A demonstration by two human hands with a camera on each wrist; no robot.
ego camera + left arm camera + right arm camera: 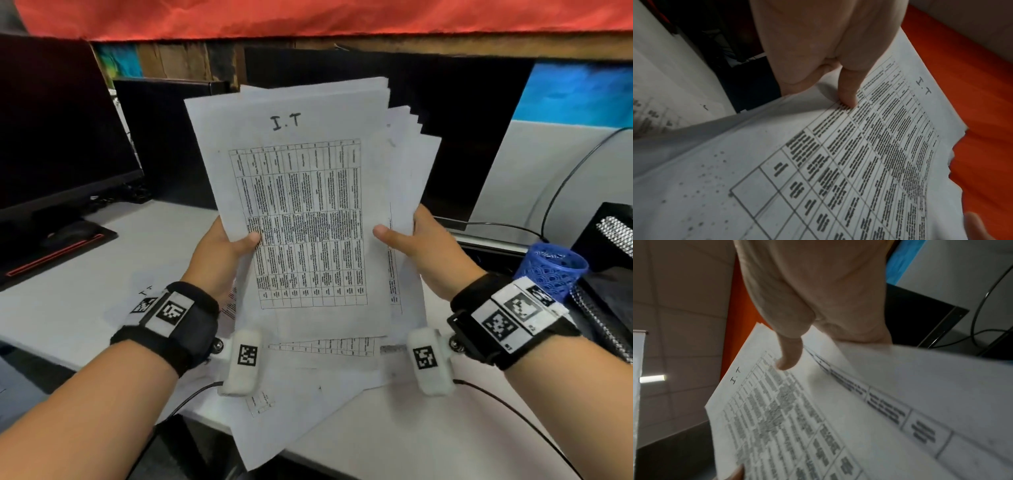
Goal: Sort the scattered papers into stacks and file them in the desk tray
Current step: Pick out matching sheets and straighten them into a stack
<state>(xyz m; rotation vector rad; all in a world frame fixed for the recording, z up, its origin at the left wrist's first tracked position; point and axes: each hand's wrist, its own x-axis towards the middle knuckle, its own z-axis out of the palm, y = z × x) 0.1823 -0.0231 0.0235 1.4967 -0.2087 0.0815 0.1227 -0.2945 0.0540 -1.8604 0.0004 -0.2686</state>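
A fanned sheaf of white papers (301,192) stands upright above the desk, its top sheet marked "I.T" over a printed table. My left hand (222,250) grips its left edge, thumb on the front. At the right edge my right hand (414,243) holds it the same way. The fingers behind the sheets are hidden. The left wrist view shows the thumb (846,91) pressed on the top sheet (859,154); the right wrist view shows the other thumb (790,353) on that sheet (777,410). More loose papers (308,394) lie on the desk below, overhanging its front edge.
A black monitor (51,137) and a mouse pad (58,253) stand at the left. A second dark screen (462,137) is behind the papers. At the right are a blue mesh cup (551,267), a black mesh tray (613,240) and cables (565,185).
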